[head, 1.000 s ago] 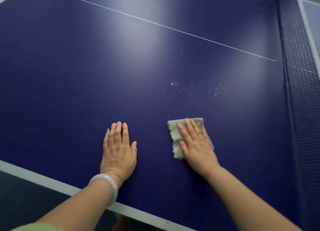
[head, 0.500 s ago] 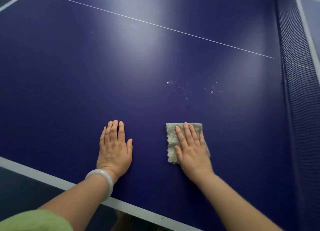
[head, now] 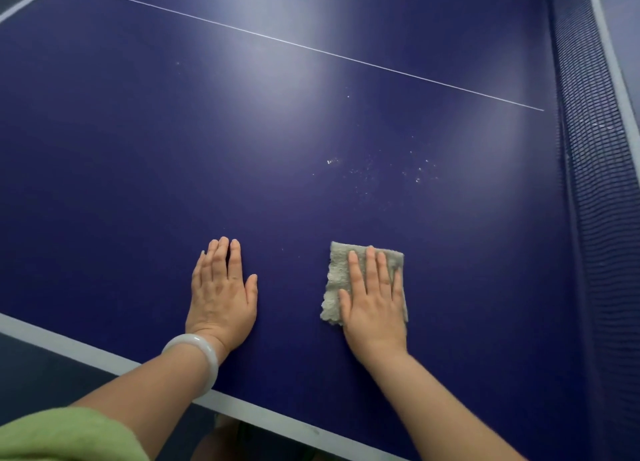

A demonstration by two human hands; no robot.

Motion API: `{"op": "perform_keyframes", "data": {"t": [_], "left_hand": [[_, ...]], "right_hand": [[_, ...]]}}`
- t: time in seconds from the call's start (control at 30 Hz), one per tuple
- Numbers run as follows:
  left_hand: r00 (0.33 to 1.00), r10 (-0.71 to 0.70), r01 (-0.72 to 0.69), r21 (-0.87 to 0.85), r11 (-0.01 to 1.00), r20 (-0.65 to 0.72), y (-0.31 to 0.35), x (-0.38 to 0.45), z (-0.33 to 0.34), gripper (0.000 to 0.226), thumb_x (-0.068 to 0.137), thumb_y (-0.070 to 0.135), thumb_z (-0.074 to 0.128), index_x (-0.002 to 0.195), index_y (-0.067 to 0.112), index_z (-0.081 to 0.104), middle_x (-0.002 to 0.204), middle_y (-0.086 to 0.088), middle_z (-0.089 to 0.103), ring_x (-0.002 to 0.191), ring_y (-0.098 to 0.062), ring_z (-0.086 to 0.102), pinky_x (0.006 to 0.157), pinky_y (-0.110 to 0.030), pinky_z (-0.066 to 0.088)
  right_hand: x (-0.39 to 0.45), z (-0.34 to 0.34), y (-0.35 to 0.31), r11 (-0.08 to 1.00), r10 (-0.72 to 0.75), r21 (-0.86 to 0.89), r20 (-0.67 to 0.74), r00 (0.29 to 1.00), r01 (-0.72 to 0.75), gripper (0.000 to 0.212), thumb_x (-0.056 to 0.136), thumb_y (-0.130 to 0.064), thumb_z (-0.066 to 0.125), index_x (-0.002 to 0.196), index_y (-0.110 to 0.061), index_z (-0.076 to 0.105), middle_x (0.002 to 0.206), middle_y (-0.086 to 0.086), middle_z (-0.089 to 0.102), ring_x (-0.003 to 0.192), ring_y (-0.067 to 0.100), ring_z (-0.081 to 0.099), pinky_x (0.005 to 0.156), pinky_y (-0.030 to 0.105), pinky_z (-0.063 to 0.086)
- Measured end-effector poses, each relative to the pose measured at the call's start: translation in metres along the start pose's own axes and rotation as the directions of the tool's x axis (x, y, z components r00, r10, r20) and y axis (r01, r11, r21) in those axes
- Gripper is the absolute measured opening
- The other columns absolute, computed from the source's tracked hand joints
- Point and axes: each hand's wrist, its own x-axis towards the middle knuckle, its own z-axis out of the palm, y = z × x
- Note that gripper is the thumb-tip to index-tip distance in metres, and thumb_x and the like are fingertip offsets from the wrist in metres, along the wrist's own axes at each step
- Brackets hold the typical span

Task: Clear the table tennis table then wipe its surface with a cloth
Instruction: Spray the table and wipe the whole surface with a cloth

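The cloth (head: 349, 273) lies flat on the blue surface (head: 138, 183) under my right hand (head: 375, 304), fingers straight, pressing, nothing gripped. White specks (head: 381, 171) sit at twelve o'clock (wipe there, even pressure). My left hand (head: 223, 294), flat at nine o'clock, braces me.

no readable text, labels, brands or numbers anywhere in view.

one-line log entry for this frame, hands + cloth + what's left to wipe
phase: wiping | left hand: flat on table | right hand: flat, pressing cloth | specks: beyond cloth, unwiped | net: right
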Motion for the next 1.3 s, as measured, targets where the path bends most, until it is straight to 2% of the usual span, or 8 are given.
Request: {"op": "perform_keyframes", "data": {"t": [0.1,0.3,0.57,0.73,0.83,1.07,1.2,1.3], "left_hand": [[1.0,-0.004,0.004,0.0,1.0,0.008,-0.001,0.001,0.0,0.064,0.097,0.04,0.021,0.151,0.004,0.025,0.156,-0.015,0.022,0.147,-0.029,0.016,0.121,-0.045,0.014],[1.0,0.015,-0.016,0.004,1.0,0.022,-0.001,0.002,-0.002,0.068,0.094,0.042,0.019,0.148,0.001,0.031,0.152,-0.018,0.029,0.143,-0.032,0.021,0.118,-0.045,0.015],[0.993,0.052,-0.042,-0.091,0.995,0.109,-0.004,0.003,-0.011,0.067,0.094,0.041,0.025,0.146,-0.001,0.035,0.15,-0.019,0.034,0.143,-0.033,0.026,0.116,-0.046,0.017],[0.97,0.218,-0.159,-0.404,0.901,0.104,-0.041,0.019,-0.029,0.056,0.094,0.028,0.053,0.146,0.011,0.039,0.151,-0.007,0.031,0.142,-0.024,0.026,0.117,-0.043,0.027],[0.981,0.193,-0.189,-0.311,0.931,-0.018,-0.088,0.055,-0.031,0.059,0.085,0.019,0.067,0.139,0.004,0.048,0.143,-0.017,0.042,0.134,-0.034,0.04,0.111,-0.048,0.035],[0.985,0.164,-0.162,-0.036,0.986,0.048,-0.153,0.092,-0.024,0.065,0.101,0.045,0.02,0.152,0.005,0.023,0.159,-0.018,0.017,0.148,-0.031,0.01,0.121,-0.043,0.01],[0.983,0.182,-0.182,0.009,0.983,0.014,-0.155,0.091,-0.015,0.068,0.098,0.045,0.014,0.151,0.004,0.023,0.158,-0.019,0.018,0.148,-0.032,0.013,0.119,-0.045,0.01],[0.983,0.183,-0.183,0.012,0.983,0.009,-0.155,0.093,-0.014,0.067,0.098,0.044,0.016,0.15,0.002,0.027,0.157,-0.019,0.022,0.147,-0.033,0.016,0.118,-0.046,0.013]], "right_hand": [[0.018,-0.001,0.024,0.998,-0.046,-0.033,0.032,0.998,0.047,0.062,0.097,-0.044,0.022,0.154,-0.02,0.021,0.161,0.008,0.018,0.149,0.023,0.011,0.118,0.048,0.009],[-0.024,-0.002,0.017,0.907,0.421,0.031,-0.016,0.907,-0.42,0.066,0.096,-0.042,0.018,0.154,-0.011,0.019,0.16,0.017,0.017,0.149,0.031,0.012,0.119,0.054,0.01],[0.0,0.005,-0.074,0.946,0.324,0.001,0.016,0.946,-0.324,0.065,0.095,-0.04,0.024,0.152,-0.01,0.024,0.16,0.016,0.018,0.148,0.031,0.015,0.118,0.054,0.014],[0.013,0.006,-0.063,0.948,0.318,-0.029,0.01,0.948,-0.318,0.064,0.096,-0.041,0.019,0.154,-0.014,0.02,0.161,0.012,0.014,0.149,0.027,0.01,0.118,0.051,0.011],[0.016,0.007,-0.064,0.932,0.359,-0.049,0.009,0.933,-0.358,0.065,0.097,-0.044,0.011,0.155,-0.016,0.014,0.162,0.009,0.008,0.15,0.024,0.004,0.12,0.047,0.005],[0.009,0.004,-0.131,0.741,0.667,0.04,0.07,0.742,-0.67,0.062,0.099,-0.046,0.014,0.152,-0.021,-0.009,0.162,0.011,-0.005,0.15,0.026,-0.005,0.12,0.052,0.003],[0.032,0.009,-0.205,0.904,0.418,0.071,0.049,0.907,-0.421,0.066,0.099,-0.049,0.008,0.153,-0.012,0.02,0.159,0.019,0.018,0.147,0.035,0.015,0.117,0.054,0.01],[0.079,0.005,-0.21,0.992,0.115,0.048,0.083,0.99,-0.119,0.066,0.096,-0.05,0.018,0.155,-0.018,0.016,0.161,0.013,0.014,0.149,0.029,0.008,0.118,0.05,0.006]]}}
